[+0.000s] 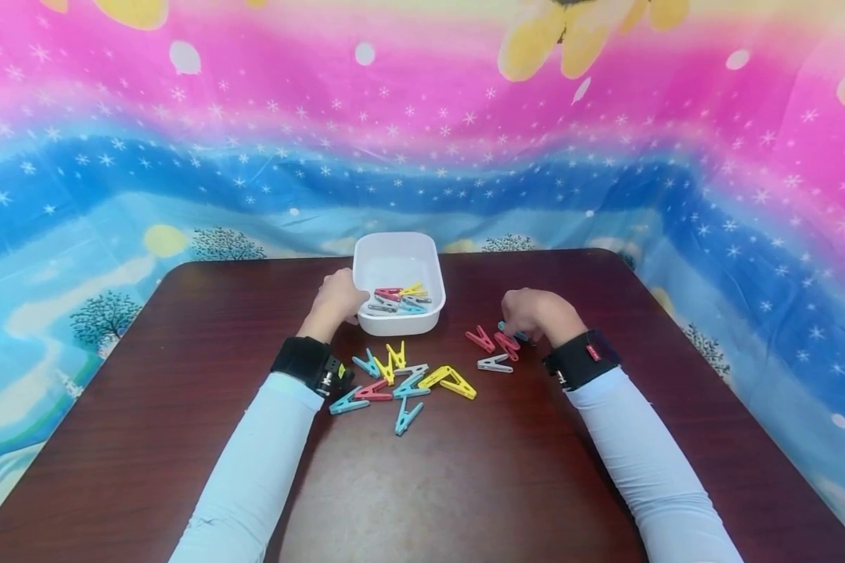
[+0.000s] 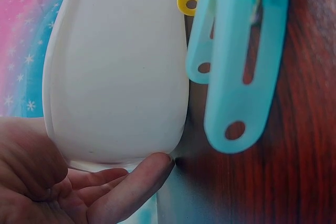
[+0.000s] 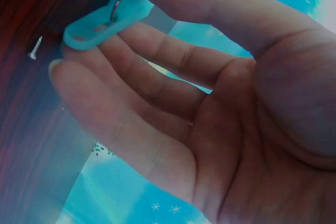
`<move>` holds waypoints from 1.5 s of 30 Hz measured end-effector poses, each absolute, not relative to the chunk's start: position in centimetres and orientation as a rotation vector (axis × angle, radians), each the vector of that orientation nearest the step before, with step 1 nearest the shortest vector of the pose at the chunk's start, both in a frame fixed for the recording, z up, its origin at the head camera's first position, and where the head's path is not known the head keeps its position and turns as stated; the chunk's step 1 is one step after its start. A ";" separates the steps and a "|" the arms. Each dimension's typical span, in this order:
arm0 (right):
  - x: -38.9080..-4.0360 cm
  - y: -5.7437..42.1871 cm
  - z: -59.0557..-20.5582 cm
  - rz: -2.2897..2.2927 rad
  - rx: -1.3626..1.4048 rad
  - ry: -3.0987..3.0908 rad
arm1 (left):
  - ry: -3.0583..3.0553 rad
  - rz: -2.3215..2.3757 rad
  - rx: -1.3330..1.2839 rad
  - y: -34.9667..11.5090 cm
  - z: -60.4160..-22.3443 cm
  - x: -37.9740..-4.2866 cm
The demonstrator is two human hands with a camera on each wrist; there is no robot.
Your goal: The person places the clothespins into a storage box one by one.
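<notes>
My left hand (image 1: 338, 299) holds the near left side of a white plastic box (image 1: 434, 270); in the left wrist view its thumb (image 2: 137, 186) lies against the box's wall. Inside the box are several clothespins in red, yellow, grey and blue. My right hand (image 1: 538, 311) pinches a light blue clothespin (image 3: 97, 27) between thumb and fingers, at the right of the table. Close by it lie red clothespins (image 1: 480, 338) and a grey clothespin (image 1: 495, 363). In front of the box a loose group holds blue clothespins (image 1: 408, 417), yellow clothespins (image 1: 458, 383), a red clothespin (image 1: 373, 391) and a grey one.
The dark brown wooden table (image 1: 422, 500) has rounded far corners. A colourful printed cloth (image 1: 422, 156) hangs behind it and along both sides. A small screw-like metal object (image 3: 35, 48) appears in the right wrist view.
</notes>
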State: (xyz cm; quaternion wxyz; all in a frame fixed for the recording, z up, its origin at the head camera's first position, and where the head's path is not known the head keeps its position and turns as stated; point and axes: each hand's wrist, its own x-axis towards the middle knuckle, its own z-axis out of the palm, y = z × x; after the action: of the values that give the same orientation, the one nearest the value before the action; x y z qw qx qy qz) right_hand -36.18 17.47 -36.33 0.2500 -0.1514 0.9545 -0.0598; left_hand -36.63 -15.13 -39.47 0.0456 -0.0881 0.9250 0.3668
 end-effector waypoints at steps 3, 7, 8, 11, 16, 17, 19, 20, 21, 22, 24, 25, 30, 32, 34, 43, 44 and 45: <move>-36.2 17.3 -36.4 -0.141 -0.441 2.621 | 2.826 1.107 -0.263 -15.2 -39.5 -36.6; -36.4 17.2 -36.5 -0.119 -0.430 2.660 | 2.826 1.108 -0.264 -15.2 -39.4 -36.6; -36.4 17.3 -36.5 -0.117 -0.427 2.664 | 2.826 1.111 -0.266 -15.2 -39.4 -36.6; -36.4 17.3 -36.5 -0.111 -0.419 2.668 | 2.824 1.123 -0.273 -15.2 -39.4 -36.7; -36.6 17.5 -36.6 -0.079 -0.450 2.672 | 2.820 1.125 -0.269 -15.1 -39.4 -36.6; -36.6 17.5 -36.7 -0.076 -0.458 2.674 | 2.823 1.121 -0.269 -15.1 -39.4 -36.6; -36.7 17.5 -36.7 -0.074 -0.465 2.678 | 2.826 1.120 -0.270 -15.1 -39.4 -36.6; -36.8 17.5 -36.8 -0.071 -0.465 2.680 | 2.829 1.116 -0.270 -15.0 -39.4 -36.6; -36.9 17.6 -36.8 -0.072 -0.469 2.679 | 2.831 1.115 -0.272 -15.0 -39.4 -36.6; -37.0 17.7 -36.8 -0.073 -0.474 2.682 | 2.831 1.114 -0.275 -15.0 -39.4 -36.6; -37.2 17.9 -37.0 -0.090 -0.475 2.685 | 2.829 1.111 -0.272 -15.0 -39.4 -36.6; -37.4 18.1 -37.0 -0.100 -0.474 2.689 | 2.828 1.111 -0.274 -15.0 -39.4 -36.6; -38.0 18.9 -37.3 -0.163 -0.481 2.710 | 2.829 1.111 -0.278 -15.0 -39.5 -36.7; -38.3 18.9 -37.1 -0.179 -0.498 2.739 | 2.837 1.112 -0.274 -15.1 -39.5 -36.9; -38.5 18.8 -36.8 -0.212 -0.523 2.782 | 2.836 1.116 -0.274 -15.2 -39.6 -37.0; -39.2 15.6 -34.7 -0.456 -0.680 3.066 | 2.839 1.122 -0.292 -14.9 -39.9 -36.7; -39.4 14.9 -34.4 -0.466 -0.716 3.089 | 2.840 1.119 -0.294 -14.9 -39.8 -36.7; -39.6 14.1 -34.0 -0.475 -0.749 3.107 | 2.843 1.118 -0.291 -14.9 -39.8 -36.7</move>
State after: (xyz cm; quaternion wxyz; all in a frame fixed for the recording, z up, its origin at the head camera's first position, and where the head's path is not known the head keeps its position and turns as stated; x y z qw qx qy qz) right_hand -39.64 14.13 -34.02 -0.0445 -0.2316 0.9606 -0.1469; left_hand -36.75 -14.90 -39.77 0.0363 -0.0947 0.9259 0.3639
